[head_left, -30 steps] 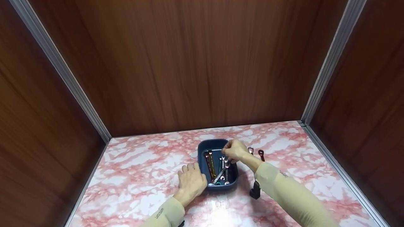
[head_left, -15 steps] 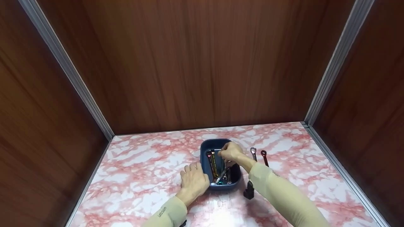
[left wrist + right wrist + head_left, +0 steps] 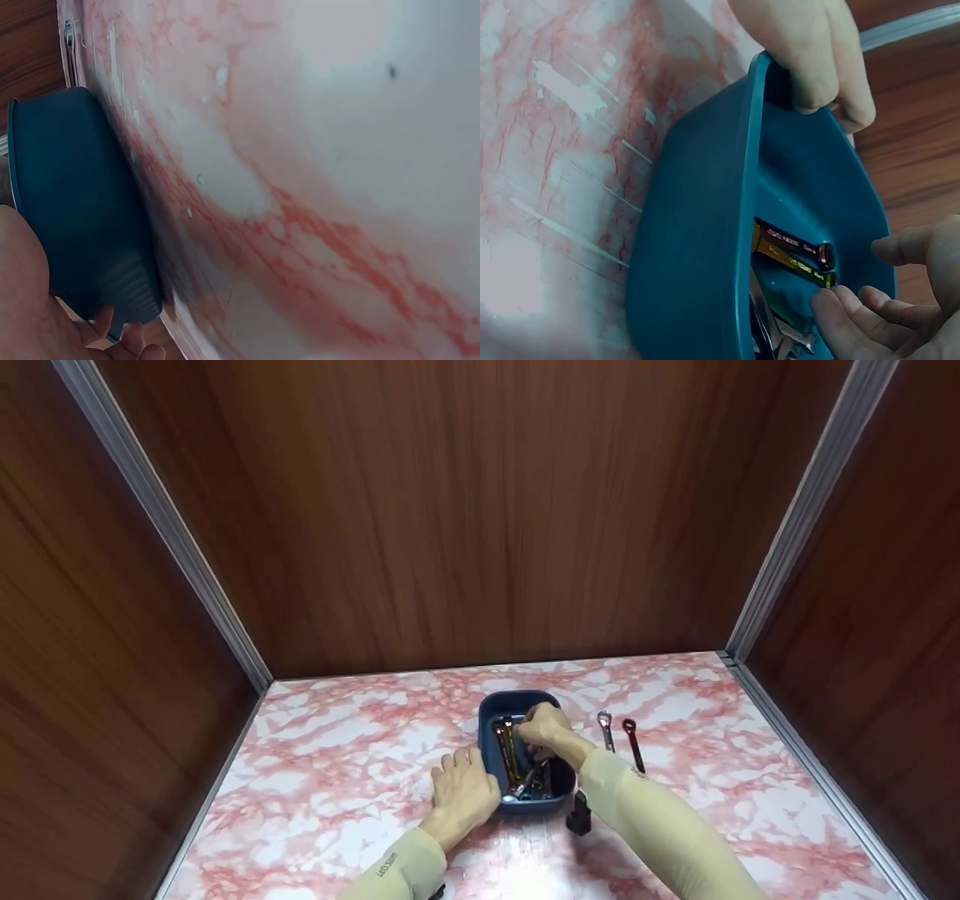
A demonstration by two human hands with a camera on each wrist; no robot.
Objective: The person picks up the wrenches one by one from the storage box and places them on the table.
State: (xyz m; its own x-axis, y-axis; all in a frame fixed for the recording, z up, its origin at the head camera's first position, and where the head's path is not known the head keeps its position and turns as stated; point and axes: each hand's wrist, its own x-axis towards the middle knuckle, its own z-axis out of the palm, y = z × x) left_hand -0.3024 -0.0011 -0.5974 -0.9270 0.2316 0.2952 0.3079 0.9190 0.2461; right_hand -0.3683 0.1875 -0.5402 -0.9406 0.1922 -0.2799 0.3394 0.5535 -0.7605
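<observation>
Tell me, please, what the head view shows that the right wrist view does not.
Only the head view shows a silver metal wrench and a dark reddish metal wrench on the red-marbled white table. Only the right wrist view shows pale lettering on the gold metal wrench. Both show that wrench and table, the blue rectangular bin, the left hand and right hand.

Pale yellow on the left sleeve (image 3: 409,868), and look, small dark lettering (image 3: 386,864) reading "Let's Slim" beside a broad cuff (image 3: 426,851)! Same pale yellow on the right sleeve (image 3: 667,825), a blocky black device (image 3: 579,817) by the wrist. Left hand (image 3: 459,789) bare, right hand (image 3: 546,729) bare too!
</observation>
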